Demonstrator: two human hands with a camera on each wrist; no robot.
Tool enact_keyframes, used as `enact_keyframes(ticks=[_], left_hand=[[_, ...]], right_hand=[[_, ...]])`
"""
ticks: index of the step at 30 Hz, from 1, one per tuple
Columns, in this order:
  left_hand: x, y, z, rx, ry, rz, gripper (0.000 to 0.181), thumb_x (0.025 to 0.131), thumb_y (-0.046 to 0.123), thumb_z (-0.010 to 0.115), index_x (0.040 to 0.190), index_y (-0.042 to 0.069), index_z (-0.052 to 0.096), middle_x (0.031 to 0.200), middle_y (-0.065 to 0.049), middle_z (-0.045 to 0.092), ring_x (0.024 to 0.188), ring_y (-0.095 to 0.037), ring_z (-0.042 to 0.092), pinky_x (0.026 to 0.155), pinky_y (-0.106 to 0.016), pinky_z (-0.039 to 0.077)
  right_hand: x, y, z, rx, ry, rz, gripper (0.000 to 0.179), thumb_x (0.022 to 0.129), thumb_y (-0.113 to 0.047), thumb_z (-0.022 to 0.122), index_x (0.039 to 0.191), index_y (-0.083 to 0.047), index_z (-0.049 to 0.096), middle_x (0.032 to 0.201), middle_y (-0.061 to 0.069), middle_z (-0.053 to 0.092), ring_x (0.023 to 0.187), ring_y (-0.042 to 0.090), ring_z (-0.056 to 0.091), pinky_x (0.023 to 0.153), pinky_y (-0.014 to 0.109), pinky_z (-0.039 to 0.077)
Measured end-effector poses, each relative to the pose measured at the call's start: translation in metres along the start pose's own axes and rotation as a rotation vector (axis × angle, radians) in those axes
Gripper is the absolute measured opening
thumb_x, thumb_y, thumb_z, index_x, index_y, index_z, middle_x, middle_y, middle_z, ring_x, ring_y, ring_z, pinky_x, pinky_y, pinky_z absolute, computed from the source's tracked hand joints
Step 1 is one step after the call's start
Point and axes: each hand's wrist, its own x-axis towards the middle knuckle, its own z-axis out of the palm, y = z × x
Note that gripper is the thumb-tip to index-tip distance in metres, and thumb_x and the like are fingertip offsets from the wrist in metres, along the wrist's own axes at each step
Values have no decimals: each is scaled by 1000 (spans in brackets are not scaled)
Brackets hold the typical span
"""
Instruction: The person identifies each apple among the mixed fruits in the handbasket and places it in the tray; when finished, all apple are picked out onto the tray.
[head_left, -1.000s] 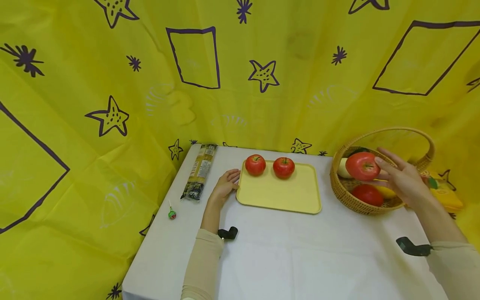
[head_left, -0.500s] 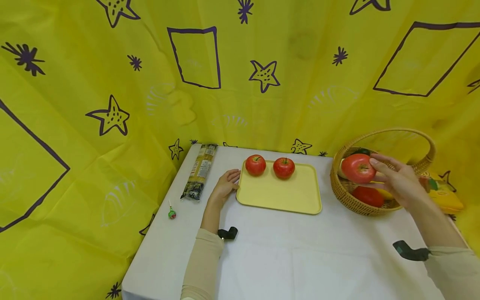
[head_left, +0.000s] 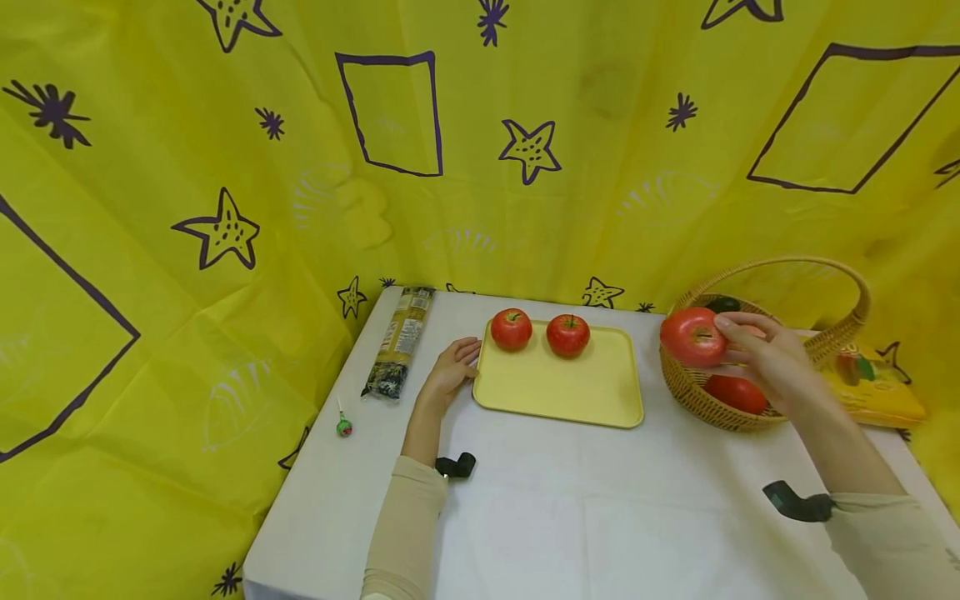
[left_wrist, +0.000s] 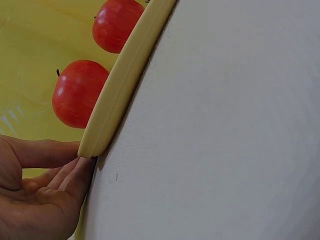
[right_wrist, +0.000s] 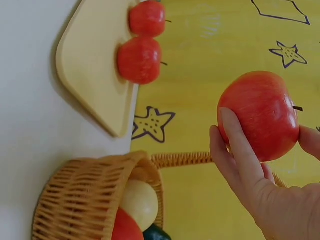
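Δ vs 0.5 s ago: R hand (head_left: 776, 362) + held apple (head_left: 692, 337) shifted left, now by left rim of basket (head_left: 686, 400), nearer L hand (head_left: 448, 371); L hand unmoved. Judged: apple lifted out, not yet set down. R pinches it, thumb vs. fingers; L pinches end of tray (head_left: 558, 392).

Count: 1 apple in R; 2 tray apples (head_left: 512, 330), right of L. Under/beyond R, in basket: 1 red item (head_left: 735, 393) (kind unclear), 1 pale item (right_wrist: 140, 204), 1 dk-green item (head_left: 722, 305); rest hidden. Left of L: 1 packet (head_left: 403, 346), 1 lolly (head_left: 344, 428). Right of R: 1 yellow pack (head_left: 881, 390).
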Motion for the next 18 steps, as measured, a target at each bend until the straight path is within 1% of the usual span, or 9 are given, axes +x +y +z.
enact_keyframes(ticks=[5,8,12,14,16,18], left_hand=[[0,1,1,8,-7,-1,77,85,-30,50,156,-4,38,161,-23,42,151,-32,39,119,-43,41],[0,3,2,20,-11,-2,76,86,-29,50,156,-3,38,161,-22,42,151,-31,39,119,-43,42],[-1,3,1,20,-9,-1,76,86,-29,50,156,-3,38,161,-22,42,151,-31,39,118,-43,42],[-2,3,1,14,-7,-3,76,86,-29,50,157,-3,38,161,-22,42,151,-31,39,119,-43,41],[-2,2,0,12,-6,-2,77,86,-30,50,156,-3,38,161,-22,42,151,-31,39,119,-43,41],[-2,2,-1,13,-8,0,76,86,-30,51,156,-3,38,161,-22,41,151,-31,38,119,-43,41]], right_hand=[[4,2,12,12,-1,20,13,105,-15,61,114,-19,69,118,-3,58,87,22,79,73,38,65],[8,3,19,26,-17,31,13,105,-16,61,116,-19,69,120,-2,55,89,22,79,74,39,65],[15,7,32,-33,-48,47,17,106,-21,61,122,-16,60,115,-6,62,89,21,78,75,38,65],[19,10,39,-87,-57,58,21,106,-24,61,125,-16,55,113,-8,65,88,19,78,76,36,65],[22,12,47,-103,-55,74,26,105,-25,63,126,-14,53,111,-8,67,88,20,78,77,38,65],[26,16,54,-101,-60,83,29,104,-25,64,128,-12,52,111,-6,67,89,21,78,78,41,65]])
